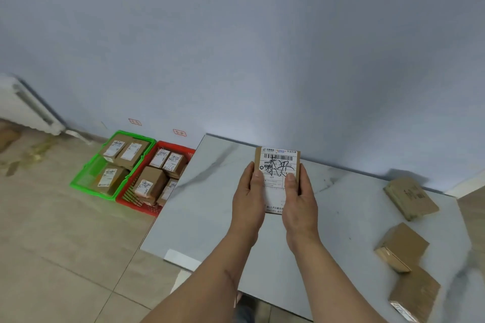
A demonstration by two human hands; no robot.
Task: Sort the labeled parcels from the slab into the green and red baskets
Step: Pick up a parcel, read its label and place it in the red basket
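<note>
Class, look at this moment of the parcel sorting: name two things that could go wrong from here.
1. The green basket and red basket touch, so the held parcel could land in the wrong one.
2. Both thumbs cover part of its label, which might cause a misread.

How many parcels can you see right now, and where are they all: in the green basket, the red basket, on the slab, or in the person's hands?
Green basket: 3 parcels
Red basket: 5 parcels in view, maybe more hidden behind the slab's edge
On the slab: 3 parcels
Held in both the left hand and right hand: 1 parcel
Total: 12 parcels
</note>
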